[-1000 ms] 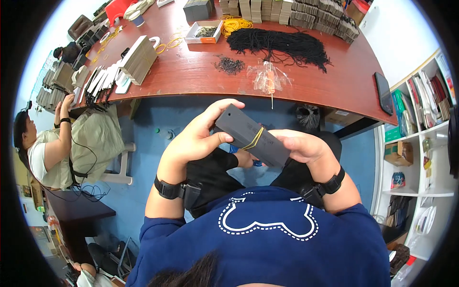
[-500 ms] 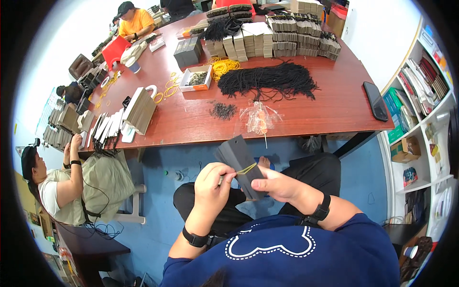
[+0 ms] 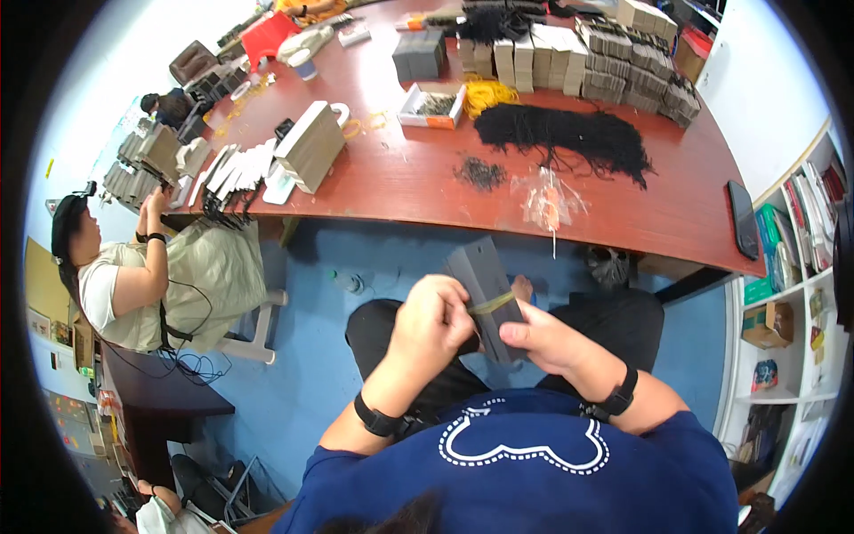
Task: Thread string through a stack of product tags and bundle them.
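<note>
Holding a grey card stack (image 3: 485, 289) over the lap, near of the red worktop (image 3: 409, 178), the left hand (image 3: 431, 322) has its grip pressed around the stack's left edge. The right hand (image 3: 543, 336) pinches a yellow band (image 3: 492, 304) that crosses the stack. Far on the worktop lie black cords (image 3: 569, 138), a clear bag (image 3: 551, 200) and more card stacks (image 3: 614, 53). A seated person (image 3: 133, 276) works at left.
</note>
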`<state>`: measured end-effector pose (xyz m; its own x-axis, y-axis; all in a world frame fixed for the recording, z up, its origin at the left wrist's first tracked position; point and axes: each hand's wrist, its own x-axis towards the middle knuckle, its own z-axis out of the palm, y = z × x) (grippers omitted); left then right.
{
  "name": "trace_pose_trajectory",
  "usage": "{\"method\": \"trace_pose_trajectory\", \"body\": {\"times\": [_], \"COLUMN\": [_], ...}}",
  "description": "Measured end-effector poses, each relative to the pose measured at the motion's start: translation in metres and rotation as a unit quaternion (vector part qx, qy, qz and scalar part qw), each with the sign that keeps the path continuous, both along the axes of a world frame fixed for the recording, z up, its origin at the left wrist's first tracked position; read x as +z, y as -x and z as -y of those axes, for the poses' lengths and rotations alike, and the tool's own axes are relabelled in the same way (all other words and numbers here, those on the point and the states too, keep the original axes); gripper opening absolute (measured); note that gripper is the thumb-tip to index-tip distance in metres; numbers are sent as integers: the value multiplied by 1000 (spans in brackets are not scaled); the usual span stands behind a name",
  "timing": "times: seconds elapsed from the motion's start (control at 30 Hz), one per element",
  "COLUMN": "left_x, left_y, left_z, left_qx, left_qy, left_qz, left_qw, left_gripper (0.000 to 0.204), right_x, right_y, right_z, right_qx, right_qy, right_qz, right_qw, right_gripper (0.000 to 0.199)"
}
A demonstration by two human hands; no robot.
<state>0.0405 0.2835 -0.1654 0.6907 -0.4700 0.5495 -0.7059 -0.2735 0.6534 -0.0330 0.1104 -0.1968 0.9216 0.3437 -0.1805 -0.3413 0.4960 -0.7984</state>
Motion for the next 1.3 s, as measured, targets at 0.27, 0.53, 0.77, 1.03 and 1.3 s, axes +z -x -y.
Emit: {"method": "trace_pose_trajectory", "body": {"times": [0.27,0.53,0.77,1.03,1.3], "left_x": [5,9,-5,1,12], "left_y": [-6,3,11,7,-32], "left_z": [-3,-8,-3,-13,-34], "left_qx": [-28,-48,43,-14,-1], "left_qy": [-3,-70,-29,-70,146], "left_qz": [-36,-75,-46,-192,-355], "left_qw": [999,994,998,979,923], "left_gripper": [19,13,14,10,9], "right_x": [3,-11,-7,-17,8], "right_y": [-4,5,3,6,5], "right_z": [-5,-13,-10,-5,19], "right_qx": [-6,-7,-8,-16,159], "right_qy": [-13,17,-2,-64,53], "right_qz": [-25,-32,-49,-106,8], "right_qw": [1000,999,999,992,986], "right_gripper": [55,59,61,60,69]}}
